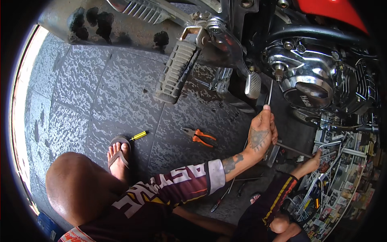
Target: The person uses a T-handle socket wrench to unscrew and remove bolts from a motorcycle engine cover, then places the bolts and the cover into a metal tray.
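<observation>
Neither my left hand nor my right hand shows. Below me a bald co-worker [74,189] in a maroon printed shirt leans toward a red motorcycle [326,10]. The co-worker's tattooed hand [262,135] grips a thin metal tool [270,90] whose tip points up beside a shaft [279,72] on the chrome engine case [306,92]. At lower right, another bare hand [312,163], past a dark yellow-striped sleeve, holds a long metal rod [292,148]; whose hand it is I cannot tell. The rubber footpeg [175,72] and brake pedal [253,85] hang left of the engine.
Orange-handled pliers [199,137] and a yellow screwdriver [138,135] lie on the patterned tile floor [80,101]. A sandalled foot [120,157] is beside the screwdriver. Several loose tools [215,205] lie below. A cluttered rack of parts [342,185] stands at the right.
</observation>
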A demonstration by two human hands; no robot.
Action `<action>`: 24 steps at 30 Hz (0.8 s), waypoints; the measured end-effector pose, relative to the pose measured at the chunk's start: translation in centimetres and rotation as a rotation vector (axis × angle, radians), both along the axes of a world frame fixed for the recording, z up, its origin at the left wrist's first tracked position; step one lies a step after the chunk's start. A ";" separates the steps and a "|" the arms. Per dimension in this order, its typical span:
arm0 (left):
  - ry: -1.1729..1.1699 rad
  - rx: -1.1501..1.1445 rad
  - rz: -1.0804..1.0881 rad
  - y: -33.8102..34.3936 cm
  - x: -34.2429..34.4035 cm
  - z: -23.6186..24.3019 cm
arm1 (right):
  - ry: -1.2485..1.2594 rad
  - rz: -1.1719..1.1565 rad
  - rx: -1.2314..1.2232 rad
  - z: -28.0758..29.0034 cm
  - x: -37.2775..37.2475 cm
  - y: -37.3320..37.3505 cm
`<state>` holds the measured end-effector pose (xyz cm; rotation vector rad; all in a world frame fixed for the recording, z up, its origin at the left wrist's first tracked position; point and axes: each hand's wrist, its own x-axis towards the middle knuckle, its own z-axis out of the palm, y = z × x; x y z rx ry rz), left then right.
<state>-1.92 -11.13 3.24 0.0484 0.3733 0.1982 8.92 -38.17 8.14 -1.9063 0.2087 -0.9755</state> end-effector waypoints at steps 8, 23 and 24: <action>-0.073 -0.141 -0.004 -0.2 0.8 -1.3 | -0.488 0.219 -0.465 15.5 -4.7 11.8; -0.112 -0.325 -0.047 0.3 1.8 0.4 | -0.596 0.330 -0.696 20.0 -7.3 21.4; -0.113 -0.332 -0.038 0.6 1.7 0.5 | -0.595 0.344 -0.699 20.2 -7.3 21.8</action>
